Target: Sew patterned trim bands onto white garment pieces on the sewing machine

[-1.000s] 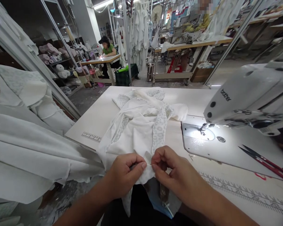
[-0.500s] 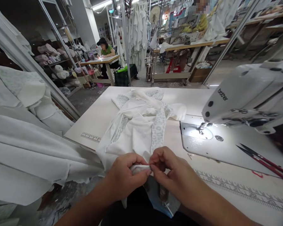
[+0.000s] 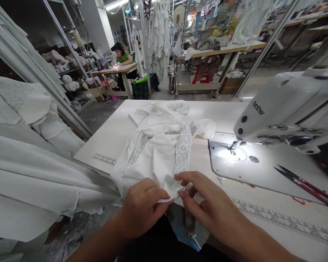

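A white garment [image 3: 164,153] with grey leopard-print trim lies spread over the sewing table [image 3: 98,142], its near edge reaching the table's front. My left hand [image 3: 144,205] pinches that near edge between thumb and fingers. Just to the right, my right hand [image 3: 205,198] has thumb and forefinger apart, close beside the garment's corner with nothing gripped between them. Whether a fingertip touches the cloth I cannot tell.
A sewing machine [image 3: 287,109] with its lamp lit stands on the right, red-handled thread snips [image 3: 308,185] in front of it. Printed rulers [image 3: 278,216] run along the table. White fabric [image 3: 43,174] hangs at left. A co-worker in green [image 3: 123,56] sits at another table behind.
My right thumb and fingers have let go of the garment's edge and spread apart. My left hand has turned palm-down and lowered the pinched edge slightly.
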`<state>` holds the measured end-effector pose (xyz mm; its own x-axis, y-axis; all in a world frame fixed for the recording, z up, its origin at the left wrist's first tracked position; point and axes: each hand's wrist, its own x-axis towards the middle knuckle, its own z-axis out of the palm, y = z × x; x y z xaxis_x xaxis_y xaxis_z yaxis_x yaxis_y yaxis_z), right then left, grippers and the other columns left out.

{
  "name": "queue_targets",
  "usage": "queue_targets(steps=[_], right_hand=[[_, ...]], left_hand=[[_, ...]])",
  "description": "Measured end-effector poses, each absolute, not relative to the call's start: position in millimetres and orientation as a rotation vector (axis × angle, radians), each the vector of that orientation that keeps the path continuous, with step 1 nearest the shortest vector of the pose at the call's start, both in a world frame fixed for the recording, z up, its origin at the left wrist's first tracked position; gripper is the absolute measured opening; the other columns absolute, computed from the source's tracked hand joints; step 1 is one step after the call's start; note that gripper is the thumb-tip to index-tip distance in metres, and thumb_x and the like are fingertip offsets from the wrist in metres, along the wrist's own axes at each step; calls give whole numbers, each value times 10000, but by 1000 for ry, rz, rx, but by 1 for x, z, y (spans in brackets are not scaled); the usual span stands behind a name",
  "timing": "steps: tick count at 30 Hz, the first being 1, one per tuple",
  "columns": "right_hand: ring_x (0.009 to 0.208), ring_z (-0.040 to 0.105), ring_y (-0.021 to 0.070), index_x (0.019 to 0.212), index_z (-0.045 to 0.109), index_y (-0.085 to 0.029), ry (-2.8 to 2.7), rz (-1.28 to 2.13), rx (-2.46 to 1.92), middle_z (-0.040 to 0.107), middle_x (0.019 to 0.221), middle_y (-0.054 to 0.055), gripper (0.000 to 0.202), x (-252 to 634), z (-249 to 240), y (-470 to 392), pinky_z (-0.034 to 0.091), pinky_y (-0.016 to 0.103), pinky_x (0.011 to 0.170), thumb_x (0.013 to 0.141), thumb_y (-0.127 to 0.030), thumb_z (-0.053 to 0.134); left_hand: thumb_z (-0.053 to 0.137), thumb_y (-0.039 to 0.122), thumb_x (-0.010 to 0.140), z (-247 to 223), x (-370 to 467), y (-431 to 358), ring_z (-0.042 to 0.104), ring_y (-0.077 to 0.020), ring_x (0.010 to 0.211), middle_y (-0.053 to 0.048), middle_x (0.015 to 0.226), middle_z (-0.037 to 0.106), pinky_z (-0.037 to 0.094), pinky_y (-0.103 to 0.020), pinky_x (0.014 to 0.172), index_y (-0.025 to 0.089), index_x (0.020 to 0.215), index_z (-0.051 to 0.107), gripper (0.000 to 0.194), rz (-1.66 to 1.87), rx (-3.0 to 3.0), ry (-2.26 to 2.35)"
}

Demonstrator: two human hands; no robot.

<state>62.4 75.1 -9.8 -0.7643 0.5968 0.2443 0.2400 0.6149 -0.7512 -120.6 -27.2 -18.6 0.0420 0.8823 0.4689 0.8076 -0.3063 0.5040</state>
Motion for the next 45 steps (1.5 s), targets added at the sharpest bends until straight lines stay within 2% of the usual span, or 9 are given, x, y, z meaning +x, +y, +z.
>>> queue_targets(steps=[4,8,18,28,31,36,38,41,45], right_hand=[[1020,560,215,1046,598,-224,-2465,849,-400,636,1051,67,195,61,-10,77,522,361,812,905,-135,498],[914,548,202,927,620,-208,-2469,885,-393,633,931,57,180,60,-9,75,507,344,732,906,-99,478],[860,542,173,962,594,-221,-2464,979,-448,625,893,24,151,59,-2,66,478,318,716,918,-132,480],[667,523,165,744,461,-204,-2620,566,-486,542,717,9,184,52,-4,56,395,289,550,816,-37,435],[625,518,147,779,449,-213,-2474,583,-587,521,700,-1,163,57,0,63,415,267,527,813,-57,416],[638,544,131,850,485,-241,-2279,766,-743,557,748,-5,115,71,6,77,465,243,543,923,-175,426],[740,590,147,950,529,-252,-2311,853,-689,607,891,26,91,74,3,76,511,271,629,944,-214,447],[911,617,187,1146,531,-267,-2418,947,-578,602,1154,73,213,70,-6,72,540,333,761,933,-271,517],[904,616,185,958,592,-235,-2468,1035,-546,646,975,52,182,61,-9,70,528,334,760,970,-223,411]], left_hand=[[612,114,838,-25,-123,-29,511,-131,620,-10,646,598,400,-255,594,188,753,604,113,1087,2464,1838],[579,36,822,-28,-124,-29,456,-127,586,5,621,566,379,-256,565,176,771,593,149,1291,2640,1787],[518,83,879,-28,-128,-32,480,-149,629,-19,663,579,391,-282,582,144,830,622,130,1313,2815,1674],[489,80,887,-20,-127,-28,479,-142,595,-11,637,565,362,-288,548,143,807,609,158,1204,2904,1569],[492,74,877,-24,-128,-29,474,-142,608,-10,655,572,371,-283,561,159,818,602,152,1242,2791,1646],[538,34,827,-30,-130,-28,465,-125,591,5,635,567,383,-262,563,173,812,588,149,1299,2705,1685],[565,23,810,-31,-129,-27,468,-121,582,12,621,565,384,-256,560,178,793,582,157,1317,2655,1705],[624,65,806,-29,-125,-27,496,-122,594,6,633,576,401,-249,568,176,801,595,115,1351,2503,1738],[625,155,851,-19,-121,-28,562,-124,670,-10,705,629,431,-234,629,169,874,645,33,1255,2098,1735]])
